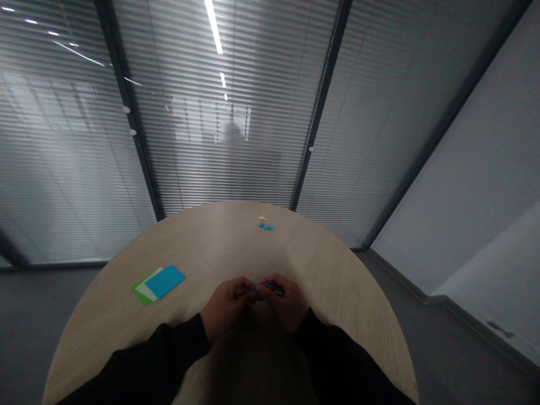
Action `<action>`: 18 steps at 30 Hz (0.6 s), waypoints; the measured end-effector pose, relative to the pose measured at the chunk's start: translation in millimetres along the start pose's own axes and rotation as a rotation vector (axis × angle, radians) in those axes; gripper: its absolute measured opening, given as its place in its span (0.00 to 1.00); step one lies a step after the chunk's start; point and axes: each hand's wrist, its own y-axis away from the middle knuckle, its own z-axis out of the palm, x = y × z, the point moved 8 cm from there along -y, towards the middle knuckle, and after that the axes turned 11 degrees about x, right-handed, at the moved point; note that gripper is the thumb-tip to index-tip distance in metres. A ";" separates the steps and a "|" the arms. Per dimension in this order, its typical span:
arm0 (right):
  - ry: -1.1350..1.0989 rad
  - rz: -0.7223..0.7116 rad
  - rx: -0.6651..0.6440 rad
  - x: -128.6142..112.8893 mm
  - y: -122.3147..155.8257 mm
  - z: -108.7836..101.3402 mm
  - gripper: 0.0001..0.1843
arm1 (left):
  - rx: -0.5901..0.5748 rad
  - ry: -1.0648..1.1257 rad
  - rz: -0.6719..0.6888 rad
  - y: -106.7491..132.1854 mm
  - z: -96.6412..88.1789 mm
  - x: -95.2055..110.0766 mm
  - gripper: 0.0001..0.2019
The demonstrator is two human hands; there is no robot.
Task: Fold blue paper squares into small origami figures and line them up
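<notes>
My left hand (228, 304) and my right hand (285, 299) meet above the near middle of the table, fingertips pinched together. Between them is a small blue folded paper (254, 287), mostly covered by my fingers, so its full shape is hidden. Both hands are closed on it, thumbs and forefingers nearly touching. Farther off, beyond my hands, stand a small yellow paper crane (262, 217) and two blue ones, a blue paper crane (261, 225) and another blue paper crane (269, 228) beside it.
On the left of the round wooden table (202, 242) lie overlapping paper sheets: blue (165, 281), pale green (145, 291) and bright green (138, 289). Behind the table rises a glass partition with blinds (228, 180). A white wall (476, 197) stands at the right.
</notes>
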 end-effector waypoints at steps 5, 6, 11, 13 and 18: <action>0.024 -0.032 0.034 -3.4 0.3 -4.0 0.14 | -0.029 -0.045 0.020 1.5 3.8 2.1 0.15; 0.023 -0.029 0.030 -3.4 0.3 -3.8 0.13 | -0.029 -0.067 0.026 1.6 4.2 2.4 0.15; 0.034 -0.042 -0.012 -2.4 -0.2 0.4 0.14 | 0.045 -0.194 0.079 0.9 -1.4 4.9 0.15; 0.060 -0.058 -0.044 -1.8 -0.9 2.1 0.15 | 0.061 -0.289 0.104 1.3 -3.4 6.8 0.14; 0.078 -0.021 -0.082 3.2 -3.9 -1.5 0.15 | 0.030 -0.422 0.191 4.0 -2.6 17.1 0.13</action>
